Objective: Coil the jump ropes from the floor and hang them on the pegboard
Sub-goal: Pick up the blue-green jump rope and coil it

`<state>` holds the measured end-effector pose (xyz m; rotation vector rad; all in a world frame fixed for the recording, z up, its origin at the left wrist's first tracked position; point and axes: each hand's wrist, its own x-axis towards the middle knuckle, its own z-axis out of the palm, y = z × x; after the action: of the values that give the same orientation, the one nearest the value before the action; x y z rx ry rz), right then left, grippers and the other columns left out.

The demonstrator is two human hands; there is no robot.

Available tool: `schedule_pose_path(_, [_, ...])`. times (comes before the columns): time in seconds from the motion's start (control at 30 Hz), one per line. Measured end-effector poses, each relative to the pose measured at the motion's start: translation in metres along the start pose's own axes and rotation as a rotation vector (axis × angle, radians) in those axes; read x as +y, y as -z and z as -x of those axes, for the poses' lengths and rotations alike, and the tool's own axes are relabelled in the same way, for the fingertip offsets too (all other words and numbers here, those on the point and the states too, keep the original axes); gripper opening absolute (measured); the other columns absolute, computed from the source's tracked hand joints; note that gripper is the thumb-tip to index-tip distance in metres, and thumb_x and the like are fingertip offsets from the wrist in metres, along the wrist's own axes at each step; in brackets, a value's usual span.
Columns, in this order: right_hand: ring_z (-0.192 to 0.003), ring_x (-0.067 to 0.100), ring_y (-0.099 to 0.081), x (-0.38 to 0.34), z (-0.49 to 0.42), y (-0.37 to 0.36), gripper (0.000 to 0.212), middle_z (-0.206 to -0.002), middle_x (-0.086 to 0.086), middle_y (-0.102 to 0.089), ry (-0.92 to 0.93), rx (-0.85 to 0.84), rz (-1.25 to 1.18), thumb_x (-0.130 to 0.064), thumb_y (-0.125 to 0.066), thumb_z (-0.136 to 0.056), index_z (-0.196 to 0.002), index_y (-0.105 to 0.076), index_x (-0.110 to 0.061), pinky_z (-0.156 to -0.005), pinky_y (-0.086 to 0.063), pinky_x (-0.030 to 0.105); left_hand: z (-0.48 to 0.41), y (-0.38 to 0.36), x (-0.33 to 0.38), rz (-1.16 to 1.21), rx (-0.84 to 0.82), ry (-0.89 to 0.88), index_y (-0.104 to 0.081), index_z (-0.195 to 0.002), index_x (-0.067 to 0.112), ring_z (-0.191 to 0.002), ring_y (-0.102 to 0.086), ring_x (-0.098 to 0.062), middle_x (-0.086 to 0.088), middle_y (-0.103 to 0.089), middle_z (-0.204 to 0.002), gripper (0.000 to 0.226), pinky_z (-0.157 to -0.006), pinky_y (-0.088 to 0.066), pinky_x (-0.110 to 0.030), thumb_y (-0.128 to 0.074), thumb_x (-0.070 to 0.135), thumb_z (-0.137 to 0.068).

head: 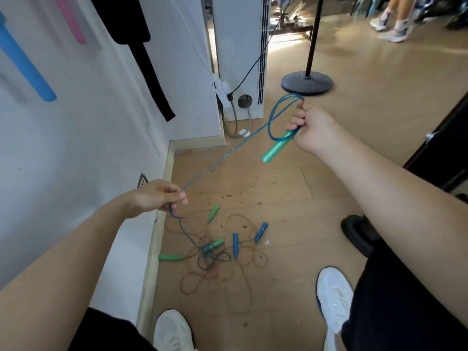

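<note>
My right hand (pixel 312 127) grips a green handle (pixel 274 148) together with a couple of loops of a blue jump rope (pixel 276 115). From there the rope stretches taut down-left to my left hand (pixel 157 197), which pinches it between thumb and fingers. Below my left hand the rope drops to a tangled pile of ropes (pixel 215 257) on the wooden floor. Green handles (pixel 171 257) and blue handles (pixel 235 245) lie in that pile, with thin brown and dark cords looped around them.
A white wall (pixel 101 122) on the left carries hanging blue, pink and black items. A white cabinet (pixel 240 59) with cables stands ahead, and a black stand base (pixel 307 83) sits on the floor. My white shoes (pixel 334 297) are near the pile. Another person's feet (pixel 392 26) are far right.
</note>
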<state>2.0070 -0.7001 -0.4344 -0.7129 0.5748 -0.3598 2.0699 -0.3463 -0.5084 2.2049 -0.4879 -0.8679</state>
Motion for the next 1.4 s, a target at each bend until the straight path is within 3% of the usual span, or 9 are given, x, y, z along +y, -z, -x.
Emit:
schedule_pose_path(0.2, [-0.030, 0.008, -0.025, -0.008, -0.011, 0.007, 0.036, -0.038, -0.009, -0.032, 0.016, 0.024, -0.022, -0.012, -0.025, -0.104, -0.076, -0.047, -0.019, -0.038, -0.026, 0.015, -0.003, 0.008, -0.005, 0.333, 0.248, -0.036, -0.060, -0.094, 0.005, -0.069, -0.065, -0.027, -0.014, -0.054, -0.075, 0.011, -0.079, -0.061, -0.041, -0.064, 0.015, -0.097])
schedule_pose_path(0.33, [-0.033, 0.010, -0.031, -0.008, -0.012, 0.010, 0.035, -0.046, -0.007, -0.038, 0.002, 0.019, -0.027, -0.014, -0.027, -0.105, -0.079, -0.050, -0.018, -0.045, -0.031, 0.020, -0.003, 0.010, -0.004, 0.305, 0.330, -0.034, -0.064, -0.093, 0.002, -0.064, -0.057, -0.023, -0.014, -0.054, -0.077, 0.009, -0.084, -0.055, -0.048, -0.065, 0.011, -0.095])
schedule_pose_path(0.43, [-0.038, 0.010, -0.041, 0.003, -0.005, 0.009, 0.031, -0.049, -0.007, -0.047, -0.020, -0.081, 0.091, -0.015, -0.033, -0.106, -0.084, -0.055, -0.016, -0.052, -0.038, 0.025, -0.003, 0.007, 0.008, 0.153, 0.387, -0.056, -0.066, -0.092, 0.003, -0.067, -0.053, -0.020, -0.009, -0.057, -0.079, 0.012, -0.070, -0.051, -0.035, -0.067, 0.014, -0.094])
schedule_pose_path(0.57, [-0.050, 0.012, -0.056, 0.020, 0.010, 0.007, 0.029, -0.058, -0.004, -0.058, -0.013, -0.241, 0.323, -0.017, -0.035, -0.107, -0.090, -0.059, -0.014, -0.058, -0.048, 0.028, 0.007, 0.001, 0.031, -0.225, 0.279, -0.153, -0.071, -0.079, 0.019, -0.067, -0.057, -0.013, 0.005, -0.064, -0.068, 0.011, -0.062, -0.047, -0.027, -0.073, 0.023, -0.090])
schedule_pose_path(0.73, [-0.061, 0.019, -0.065, 0.040, 0.031, 0.005, 0.021, -0.073, 0.005, -0.064, 0.011, -0.405, 0.595, -0.015, -0.041, -0.106, -0.097, -0.060, -0.009, -0.067, -0.053, 0.033, 0.023, -0.013, 0.062, -0.110, 0.142, -0.307, -0.073, -0.082, 0.016, -0.063, -0.053, -0.008, 0.007, -0.060, -0.064, 0.009, -0.057, -0.044, -0.021, -0.073, 0.021, -0.090])
schedule_pose_path(0.93, [-0.068, 0.021, -0.066, 0.069, 0.052, 0.004, 0.020, -0.077, 0.007, -0.067, -0.030, -0.570, 0.812, -0.015, -0.044, -0.104, -0.094, -0.060, -0.010, -0.069, -0.052, 0.031, 0.031, -0.015, 0.075, 0.004, 0.156, -0.358, -0.071, -0.079, 0.019, -0.059, -0.054, -0.006, 0.006, -0.060, -0.059, 0.013, -0.056, -0.046, -0.025, -0.070, 0.018, -0.093])
schedule_pose_path(1.2, [-0.051, 0.019, -0.055, 0.077, 0.057, -0.002, 0.017, -0.065, 0.007, -0.065, -0.066, -0.394, 0.701, -0.015, -0.045, -0.104, -0.097, -0.059, -0.007, -0.055, -0.048, 0.030, 0.032, -0.011, 0.066, -0.105, 0.038, -0.347, -0.074, -0.081, 0.018, -0.064, -0.054, -0.008, 0.007, -0.063, -0.064, 0.007, -0.060, -0.043, -0.019, -0.076, 0.017, -0.088])
schedule_pose_path(1.33, [-0.048, 0.014, -0.055, 0.074, 0.052, -0.002, 0.014, -0.062, 0.005, -0.066, -0.130, -0.324, 0.613, -0.015, -0.044, -0.104, -0.100, -0.056, -0.008, -0.054, -0.049, 0.028, 0.033, -0.010, 0.062, -0.243, -0.012, -0.295, -0.076, -0.079, 0.022, -0.071, -0.064, -0.014, 0.000, -0.074, -0.077, 0.010, -0.071, -0.050, -0.032, -0.081, 0.014, -0.082])
schedule_pose_path(1.4, [-0.048, 0.011, -0.057, 0.073, 0.051, -0.002, 0.016, -0.061, 0.002, -0.067, -0.171, -0.296, 0.563, -0.016, -0.042, -0.105, -0.096, -0.054, -0.011, -0.053, -0.051, 0.026, 0.034, -0.009, 0.061, -0.306, -0.010, -0.275, -0.075, -0.075, 0.024, -0.068, -0.065, -0.008, 0.005, -0.073, -0.073, 0.015, -0.067, -0.050, -0.025, -0.082, 0.011, -0.080])
